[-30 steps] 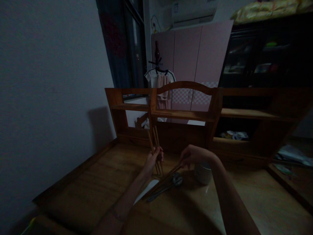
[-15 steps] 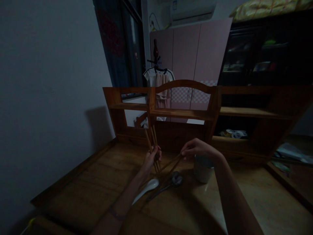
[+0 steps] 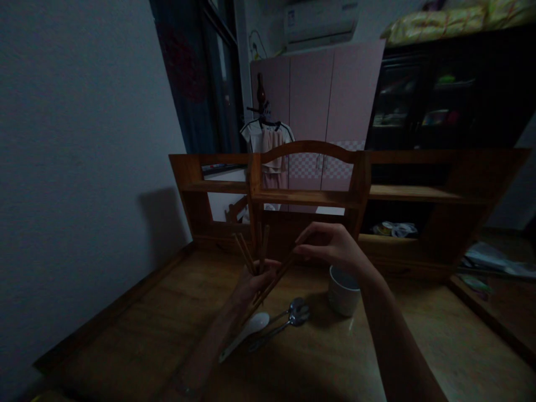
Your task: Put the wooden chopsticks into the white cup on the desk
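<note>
My left hand (image 3: 256, 279) is closed around several wooden chopsticks (image 3: 245, 252), which stick up out of the fist. My right hand (image 3: 324, 245) pinches the upper end of more chopsticks (image 3: 280, 275), slanting down to the left across my left hand. Below the hands, a white spoon (image 3: 249, 330) lies on the wooden desk (image 3: 167, 324). Beside it are metal utensils, a spoon (image 3: 298, 306) and what looks like a fork (image 3: 300, 318), partly overlapping. A light-coloured cup (image 3: 343, 293) stands upright under my right wrist, its rim partly hidden.
A wooden shelf unit (image 3: 310, 196) runs along the back of the desk. A pale wall (image 3: 92, 167) borders the left side. Plastic bags (image 3: 402, 229) lie in the right shelf compartment, and more plastic items (image 3: 498, 259) lie beyond the desk's right edge.
My right hand has moved left and slightly up, bringing its chopsticks closer against my left hand. The chopsticks in my left hand now fan out differently. The view has shifted slightly.
</note>
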Tool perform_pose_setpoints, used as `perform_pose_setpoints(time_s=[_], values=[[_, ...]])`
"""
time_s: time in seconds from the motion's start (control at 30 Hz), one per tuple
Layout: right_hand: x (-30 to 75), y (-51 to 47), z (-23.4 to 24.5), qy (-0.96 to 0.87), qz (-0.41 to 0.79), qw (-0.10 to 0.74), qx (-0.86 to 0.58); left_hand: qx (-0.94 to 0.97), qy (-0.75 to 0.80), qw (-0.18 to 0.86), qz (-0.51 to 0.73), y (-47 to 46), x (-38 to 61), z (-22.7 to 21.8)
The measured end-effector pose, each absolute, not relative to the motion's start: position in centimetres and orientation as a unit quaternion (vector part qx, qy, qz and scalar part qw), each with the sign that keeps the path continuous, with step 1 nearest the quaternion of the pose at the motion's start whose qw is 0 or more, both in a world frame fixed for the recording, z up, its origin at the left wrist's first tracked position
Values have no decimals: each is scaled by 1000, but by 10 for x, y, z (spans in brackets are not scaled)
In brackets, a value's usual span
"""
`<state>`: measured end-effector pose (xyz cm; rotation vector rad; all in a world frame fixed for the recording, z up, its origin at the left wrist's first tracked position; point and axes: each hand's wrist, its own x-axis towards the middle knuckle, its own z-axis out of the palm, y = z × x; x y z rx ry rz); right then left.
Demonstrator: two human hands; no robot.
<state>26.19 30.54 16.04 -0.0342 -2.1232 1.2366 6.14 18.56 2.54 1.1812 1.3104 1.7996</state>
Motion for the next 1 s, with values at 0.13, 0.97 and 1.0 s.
perform_pose_setpoints(time_s=[0.13,0.97,1.0], values=[[263,293,164,-818,473,327,1,428,546,283,662,184,66,31],[242,345,117,-773,595,185,-120,391,339,396,759,196,38,36],[237,348,109,-780,591,160,-131,379,331,392,770,197,38,36]])
